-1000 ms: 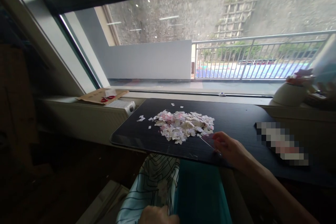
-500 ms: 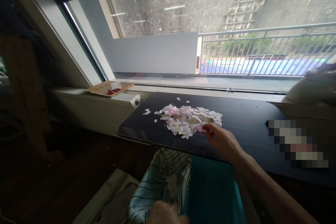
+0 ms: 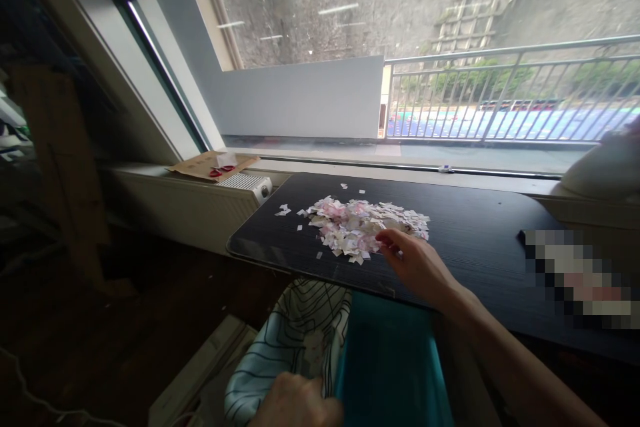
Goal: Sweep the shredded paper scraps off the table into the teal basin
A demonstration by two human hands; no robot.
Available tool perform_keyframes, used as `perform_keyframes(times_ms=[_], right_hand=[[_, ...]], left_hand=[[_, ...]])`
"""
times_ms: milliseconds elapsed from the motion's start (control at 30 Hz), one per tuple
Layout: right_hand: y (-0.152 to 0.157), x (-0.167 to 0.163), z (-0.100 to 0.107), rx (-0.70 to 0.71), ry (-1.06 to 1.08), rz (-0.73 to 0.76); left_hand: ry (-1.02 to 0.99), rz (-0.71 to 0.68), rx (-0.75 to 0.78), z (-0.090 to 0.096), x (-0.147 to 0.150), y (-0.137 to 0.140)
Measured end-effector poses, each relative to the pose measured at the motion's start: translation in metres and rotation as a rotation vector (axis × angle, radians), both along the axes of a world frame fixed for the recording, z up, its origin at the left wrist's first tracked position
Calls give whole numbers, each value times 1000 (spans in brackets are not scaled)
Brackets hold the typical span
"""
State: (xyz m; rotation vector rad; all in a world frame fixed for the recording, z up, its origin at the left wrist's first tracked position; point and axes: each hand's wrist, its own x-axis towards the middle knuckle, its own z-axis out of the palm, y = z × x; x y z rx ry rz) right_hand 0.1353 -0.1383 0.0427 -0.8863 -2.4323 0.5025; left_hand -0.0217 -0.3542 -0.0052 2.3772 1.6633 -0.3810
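Note:
A heap of small white and pinkish paper scraps [image 3: 367, 217] lies on the black tabletop [image 3: 480, 233]. My right hand [image 3: 413, 257] is at the heap's near right edge, fingers curled with the fingertips touching the scraps; whether any scrap is pinched between them is hidden. Below the table edge stands a bag with black lines on pale cloth [image 3: 260, 353], its mouth open and some pale scraps [image 3: 314, 350] inside. My left hand [image 3: 300, 403] is closed at the bag's near rim, beside a teal bin [image 3: 390, 360]; its fingertips are out of sight.
Red-handled scissors [image 3: 223, 171] rest on brown paper [image 3: 193, 165] over the radiator [image 3: 245, 183] at left. A blurred-out item [image 3: 580, 277] lies on the table's right side. Behind are the window sill and a railing [image 3: 500, 90]. Cardboard [image 3: 60, 147] stands at far left.
My right hand has shifted slightly left along the heap's near edge. A single scrap now lies apart at the heap's front left. My left hand and the bag appear a little farther left.

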Motion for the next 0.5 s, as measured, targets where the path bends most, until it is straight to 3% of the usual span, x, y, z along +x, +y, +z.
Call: perform_keyframes(times_ms=[133,333,500], right_hand=[[-7,-23,-1,-39,34,107],[-13,-68,-6,65,-52,175],[-13,-69,-15,78,-89,181]], left_hand=[[-31,121,16,19,-15,-16],[-133,299,18,33,-30,-35],[-140,457,-46,40,-49,-44]])
